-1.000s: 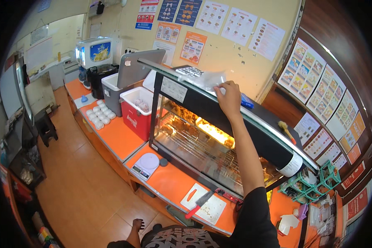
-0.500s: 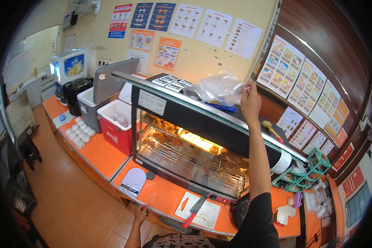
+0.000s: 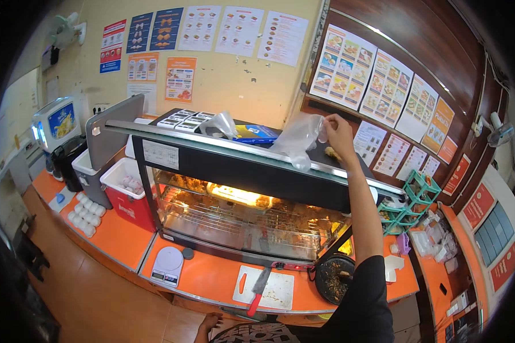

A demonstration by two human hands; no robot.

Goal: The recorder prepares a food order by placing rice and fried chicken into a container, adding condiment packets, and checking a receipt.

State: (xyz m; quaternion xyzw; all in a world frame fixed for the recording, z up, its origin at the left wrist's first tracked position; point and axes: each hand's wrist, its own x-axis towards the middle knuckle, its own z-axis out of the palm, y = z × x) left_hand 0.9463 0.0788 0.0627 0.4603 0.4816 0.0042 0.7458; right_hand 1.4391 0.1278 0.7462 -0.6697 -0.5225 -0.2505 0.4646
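My right hand (image 3: pixel 339 136) is raised over the top of the glass-fronted food warmer (image 3: pixel 240 151). Its fingers pinch the edge of a clear plastic bag (image 3: pixel 301 137), which hangs loosely over the warmer's upper front edge. Left of that bag, a blue-and-yellow packet (image 3: pixel 252 133) lies on the warmer beside another crumpled clear plastic bag (image 3: pixel 220 124). Low in the picture, my left hand (image 3: pixel 213 321) is near my body with its fingers loosely apart and nothing visible in it. Behind the glass, fried pieces (image 3: pixel 191 184) sit on lit wire racks.
On the orange counter stand a kitchen scale (image 3: pixel 167 264), a white cutting board (image 3: pixel 277 288) with a red-handled knife (image 3: pixel 256 297), and a dark pan (image 3: pixel 333 280). A red cooler box (image 3: pixel 126 203) and wrapped white bundles (image 3: pixel 87 214) are at left. Green baskets (image 3: pixel 423 191) stand right.
My right hand has drawn the plastic bag away from the blue-and-yellow packet, toward the right. My left hand has come back closer to my body. The view has swung right.
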